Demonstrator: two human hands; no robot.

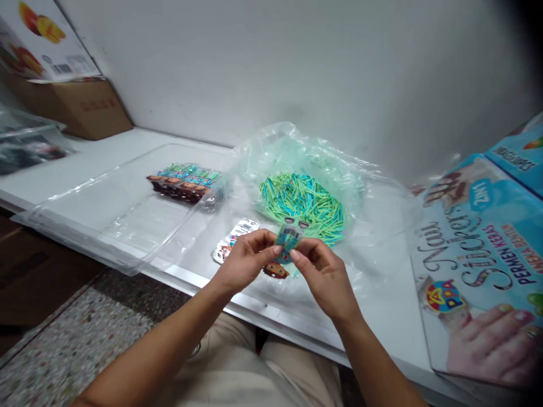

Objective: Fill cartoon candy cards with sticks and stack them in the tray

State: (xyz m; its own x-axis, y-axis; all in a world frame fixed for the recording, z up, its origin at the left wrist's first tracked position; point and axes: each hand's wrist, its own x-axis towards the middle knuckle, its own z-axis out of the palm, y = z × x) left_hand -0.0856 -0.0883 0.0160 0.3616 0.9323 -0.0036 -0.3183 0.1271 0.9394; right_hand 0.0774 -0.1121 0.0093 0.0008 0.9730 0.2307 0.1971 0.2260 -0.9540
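A small printed candy packet point(288, 240), with green and blue sticks showing in it and a brown cartoon head at its lower end, is pinched between both hands. My left hand point(250, 255) grips its left edge, thumb on top. At its right edge, my right hand point(322, 271) has thumb and fingers closed on it. Just behind lies an open clear plastic bag point(284, 141) full of thin green and blue candy sticks point(297, 198). Flat packets point(240, 234) with a silvery, barcoded part lie on the table beside my left hand.
To the left, a clear plastic tray point(127, 186) holds rows of filled packets point(186, 183). A large blue printed carton point(479, 254) stands at the right. Cardboard boxes point(85, 107) and another clear container point(29, 133) are at the far left. A white wall point(297, 62) backs the table.
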